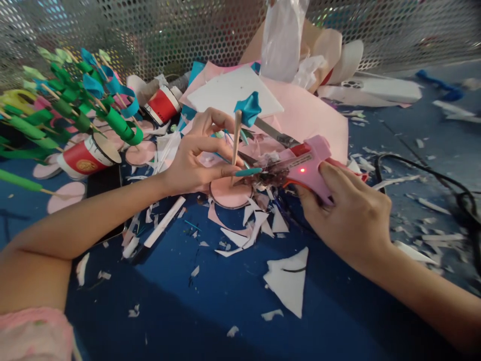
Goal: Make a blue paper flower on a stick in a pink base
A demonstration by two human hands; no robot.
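Note:
My right hand (345,210) grips a pink hot glue gun (310,168) with a lit red light, its smudged nozzle end pointing left. My left hand (205,155) pinches a narrow teal paper strip (248,172) between thumb and fingers, close to the nozzle. Beside those fingertips a wooden stick (236,138) stands nearly upright on a round pink base (231,194). A blue paper flower (248,109) tops the stick. Whether the left fingers also touch the stick cannot be made out. Behind the glue gun lie scissors (278,133), partly hidden.
Green and blue curled paper stems (120,125) crowd the left, near two red-and-white paper cups (88,155). Pink and white sheets (311,108) lie behind, before a perforated metal panel (150,35). Paper scraps (289,281) litter the blue surface. A black cable (424,168) curves at right.

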